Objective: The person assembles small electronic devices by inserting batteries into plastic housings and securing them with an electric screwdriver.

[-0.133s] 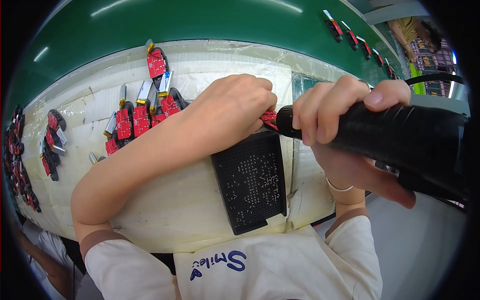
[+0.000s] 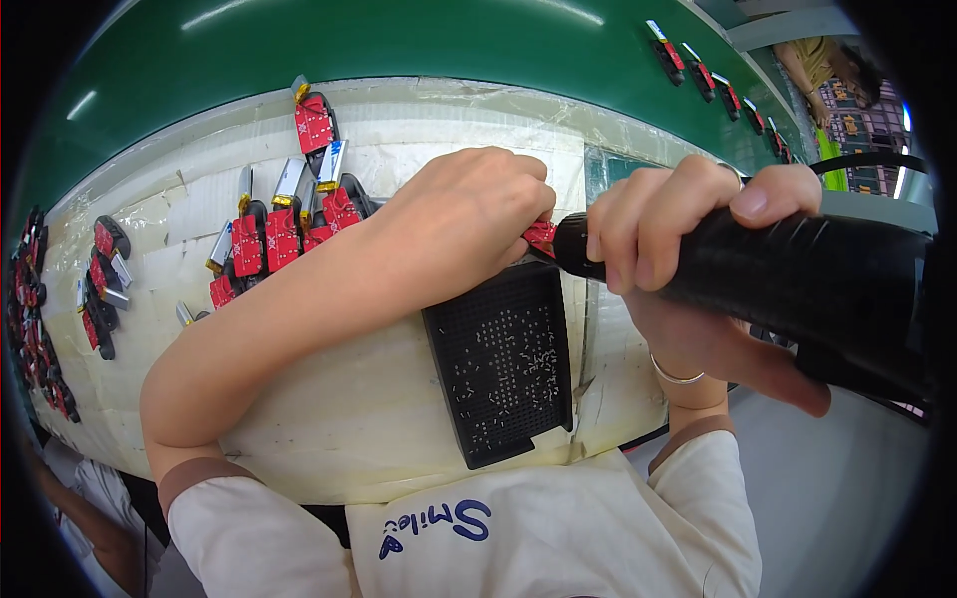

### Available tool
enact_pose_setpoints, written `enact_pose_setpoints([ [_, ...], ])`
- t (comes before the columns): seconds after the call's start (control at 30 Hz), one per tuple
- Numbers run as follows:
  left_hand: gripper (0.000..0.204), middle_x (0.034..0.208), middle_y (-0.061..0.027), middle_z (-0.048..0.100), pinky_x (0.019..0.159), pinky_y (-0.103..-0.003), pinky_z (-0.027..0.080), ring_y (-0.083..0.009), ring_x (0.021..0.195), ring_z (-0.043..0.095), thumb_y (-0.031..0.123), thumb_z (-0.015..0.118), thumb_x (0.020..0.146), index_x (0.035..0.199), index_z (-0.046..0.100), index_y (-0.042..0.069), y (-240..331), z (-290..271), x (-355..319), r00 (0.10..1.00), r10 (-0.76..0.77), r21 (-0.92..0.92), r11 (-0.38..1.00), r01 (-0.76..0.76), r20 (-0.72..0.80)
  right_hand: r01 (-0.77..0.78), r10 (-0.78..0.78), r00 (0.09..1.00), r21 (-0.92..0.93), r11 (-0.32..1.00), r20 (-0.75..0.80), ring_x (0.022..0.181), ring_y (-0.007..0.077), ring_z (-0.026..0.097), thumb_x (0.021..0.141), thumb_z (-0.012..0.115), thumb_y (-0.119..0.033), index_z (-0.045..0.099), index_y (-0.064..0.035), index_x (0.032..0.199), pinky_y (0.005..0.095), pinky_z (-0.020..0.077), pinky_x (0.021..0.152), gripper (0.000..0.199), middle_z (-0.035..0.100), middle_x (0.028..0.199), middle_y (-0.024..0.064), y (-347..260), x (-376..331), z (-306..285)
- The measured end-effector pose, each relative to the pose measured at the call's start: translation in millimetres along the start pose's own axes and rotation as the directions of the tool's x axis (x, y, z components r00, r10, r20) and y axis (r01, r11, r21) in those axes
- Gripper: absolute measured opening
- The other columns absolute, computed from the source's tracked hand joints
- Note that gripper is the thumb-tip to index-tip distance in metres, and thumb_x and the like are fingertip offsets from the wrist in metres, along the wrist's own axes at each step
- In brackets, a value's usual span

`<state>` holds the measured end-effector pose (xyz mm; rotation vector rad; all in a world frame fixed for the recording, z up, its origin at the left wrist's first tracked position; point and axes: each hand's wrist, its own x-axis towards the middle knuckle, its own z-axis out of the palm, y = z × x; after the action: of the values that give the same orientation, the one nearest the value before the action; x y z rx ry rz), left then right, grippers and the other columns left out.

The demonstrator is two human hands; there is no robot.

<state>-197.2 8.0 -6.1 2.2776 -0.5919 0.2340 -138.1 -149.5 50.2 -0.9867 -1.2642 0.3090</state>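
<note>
My left hand (image 2: 478, 204) is closed around a red circuit board assembly (image 2: 540, 237), most of it hidden by the fingers. In my right hand (image 2: 663, 219) is a thick black electric screwdriver (image 2: 797, 264), lying almost level, its nose against the red board. The bit cannot be seen. Below my left hand lies a black gridded tray (image 2: 452, 394) with many tiny screws in its holes and scattered loose. To the left of my left forearm, several red boards (image 2: 282, 237) in black housings sit close together, with silver battery cells attached.
More red-board assemblies lie at the left (image 2: 100, 274) and along the far left edge (image 2: 38, 319). Others stand in a row on the green surface (image 2: 703, 75) at the far right. A black cable (image 2: 867, 157) leads from the screwdriver. Another person (image 2: 817, 70) is at the upper right.
</note>
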Motion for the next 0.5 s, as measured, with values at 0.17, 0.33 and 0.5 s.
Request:
enact_pose_setpoints([
  [0.17, 0.008, 0.077, -0.0142, 0.059, 0.07, -0.041, 0.049, -0.0325, 0.078, 0.06, 0.0, 0.062, 0.063, 0.071, 0.06, -0.002, -0.8, 1.8, 0.5, 1.0, 0.001, -0.01, 1.0, -0.001, -0.011, -0.005, 0.005, 1.0, -0.008, 1.0, 0.011, 0.055, 0.0197, 0.05, 0.056, 0.048, -0.086, 0.034, -0.0126, 0.115, 0.0354, 0.0465, 0.055, 0.095, 0.051, 0.072, 0.0076, 0.8, 0.7, -0.1],
  [0.33, 0.007, 0.075, -0.0152, 0.059, 0.069, -0.041, 0.05, -0.0329, 0.076, 0.06, -0.001, 0.062, 0.062, 0.069, 0.06, -0.002, -1.0, 0.3, 0.6, 1.0, 0.005, 0.005, 1.0, -0.005, -0.017, -0.039, 0.039, 0.999, -0.021, 0.999, 0.027, 0.054, 0.0204, 0.05, 0.057, 0.048, -0.085, 0.036, -0.0129, 0.114, 0.0356, 0.0465, 0.055, 0.093, 0.051, 0.072, 0.0079, 0.9, 1.8, -0.9],
  [0.5, 0.007, 0.074, -0.0162, 0.059, 0.068, -0.041, 0.05, -0.034, 0.076, 0.06, -0.001, 0.061, 0.063, 0.07, 0.059, -0.002, -0.5, 1.3, -1.7, 0.999, 0.026, 0.028, 0.999, -0.025, -0.035, -0.042, 0.044, 0.999, -0.061, 0.997, 0.028, 0.053, 0.0191, 0.05, 0.062, 0.053, -0.08, 0.037, -0.0133, 0.114, 0.0339, 0.0461, 0.054, 0.087, 0.051, 0.071, 0.0068, 0.0, -0.3, 3.5],
])
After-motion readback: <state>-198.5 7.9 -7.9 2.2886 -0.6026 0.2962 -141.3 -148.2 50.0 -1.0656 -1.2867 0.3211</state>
